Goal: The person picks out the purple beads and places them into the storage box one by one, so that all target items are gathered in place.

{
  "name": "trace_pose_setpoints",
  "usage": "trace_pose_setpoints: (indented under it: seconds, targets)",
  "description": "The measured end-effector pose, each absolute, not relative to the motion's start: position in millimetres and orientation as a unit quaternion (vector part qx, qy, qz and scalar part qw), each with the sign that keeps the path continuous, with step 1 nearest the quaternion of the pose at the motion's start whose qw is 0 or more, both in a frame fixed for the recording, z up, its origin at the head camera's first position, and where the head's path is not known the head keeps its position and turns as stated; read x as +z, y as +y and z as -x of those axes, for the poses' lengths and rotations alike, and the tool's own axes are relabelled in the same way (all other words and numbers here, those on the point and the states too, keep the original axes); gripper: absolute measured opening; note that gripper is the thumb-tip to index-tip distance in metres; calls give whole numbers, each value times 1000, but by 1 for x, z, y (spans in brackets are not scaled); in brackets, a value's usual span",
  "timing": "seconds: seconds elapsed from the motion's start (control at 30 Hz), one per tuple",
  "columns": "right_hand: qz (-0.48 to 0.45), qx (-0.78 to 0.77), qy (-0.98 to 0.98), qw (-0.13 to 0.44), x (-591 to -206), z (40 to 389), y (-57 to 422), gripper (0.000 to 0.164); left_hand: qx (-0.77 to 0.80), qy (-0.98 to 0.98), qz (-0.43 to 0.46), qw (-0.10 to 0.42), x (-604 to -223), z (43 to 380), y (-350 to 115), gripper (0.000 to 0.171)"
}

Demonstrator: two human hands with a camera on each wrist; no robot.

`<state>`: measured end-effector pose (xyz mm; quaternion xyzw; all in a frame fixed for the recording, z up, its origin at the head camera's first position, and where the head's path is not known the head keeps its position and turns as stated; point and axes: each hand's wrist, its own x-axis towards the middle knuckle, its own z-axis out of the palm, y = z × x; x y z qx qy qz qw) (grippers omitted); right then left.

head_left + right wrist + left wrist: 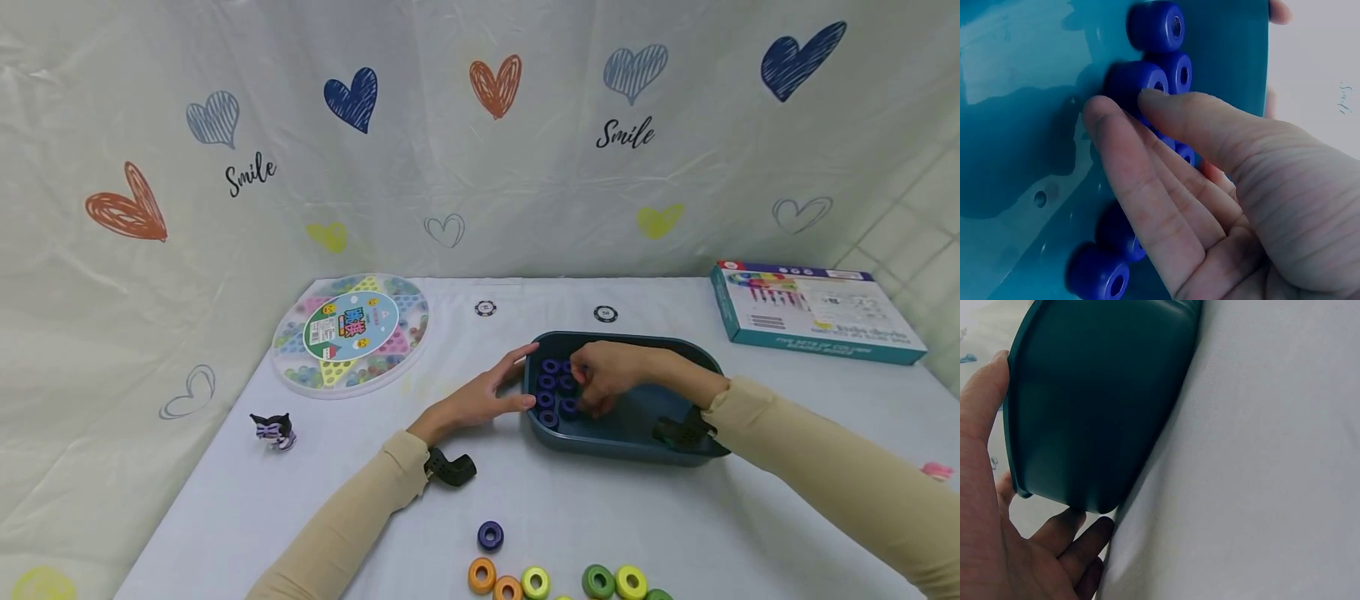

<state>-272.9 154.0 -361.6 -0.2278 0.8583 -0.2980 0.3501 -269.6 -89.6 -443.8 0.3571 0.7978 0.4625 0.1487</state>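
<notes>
A dark teal oblong tub [622, 454] stands on the table. Inside its left end, several purple ring beads [547, 400] sit close together. My left hand [480, 398] rests against that end, its thumb and fingers spread along the rim and outer wall. Reaching into the tub from the right, my right hand [603, 375] has its thumb and forefinger at a purple bead [1132, 78] and seems to pinch it. Part of that bead is hidden by the thumb. Two more purple beads [1099, 272] lie beyond the fingers in the right wrist view.
A loose purple bead [491, 536] lies in front, with orange beads [482, 587], yellow and green ones near the front edge. A round board game [348, 333] and a small black-and-purple figurine [275, 432] stand left. A flat box [821, 312] and two chips [605, 313] lie behind.
</notes>
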Motion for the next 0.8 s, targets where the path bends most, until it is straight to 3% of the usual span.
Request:
trace_pose_setpoints:
  seconds: [0.47, 0.8]
  targets:
    - [247, -277, 875, 311, -357, 270, 149, 16, 457, 794, -364, 169, -417, 255, -91, 77]
    - [350, -242, 880, 209, -338, 235, 134, 12, 460, 798, -350, 168, -431, 263, -92, 77]
